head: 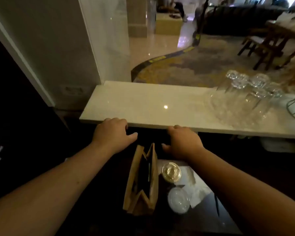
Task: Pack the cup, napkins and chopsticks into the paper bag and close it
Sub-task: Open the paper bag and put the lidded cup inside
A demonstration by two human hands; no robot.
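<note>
While your left hand [111,132] and right hand [183,141] hover apart and empty beyond the open paper bag [141,181], packing appears unstarted; reach next for the lidded cup [171,172] just beside it on the dark bench [203,217].

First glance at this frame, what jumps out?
Two bare forearms reach in from the bottom corners, with the left hand and right hand spread empty near the edge of the pale marble counter. Between the arms stands an open brown paper bag on the dark lower surface. Just right of it is a clear-lidded plastic cup, and upturned clear glasses cluster on the counter's right.
</note>
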